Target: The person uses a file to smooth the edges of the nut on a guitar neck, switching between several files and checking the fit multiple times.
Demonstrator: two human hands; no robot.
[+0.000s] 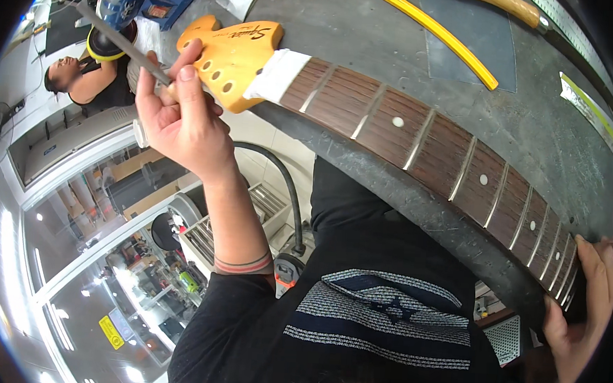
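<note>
Head view: left hand (181,124) fingers grasp a metal file (119,43) (by the headstock), right hand (583,314) fingers clasp the guitar neck (422,139).

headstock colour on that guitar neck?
Amber-yellow headstock, glossy, with dark tuner holes. Head view, by the left hand.

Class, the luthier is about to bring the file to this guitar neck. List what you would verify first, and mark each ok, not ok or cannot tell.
1. File gripped: the left hand holds the slim metal file between thumb and fingers. Ok.
2. Neck steadied: the right hand grips the heel end of the guitar neck. Ok.
3. Neck supported: it lies along the edge of the grey workbench, the yellow headstock overhanging. Ok.
4. Nut area protected: white tape wraps it. Ok.
5. Neck clamped: no clamp seen. Cannot tell.
6. File touching the neck: not ok, it is held beside the headstock.
</note>
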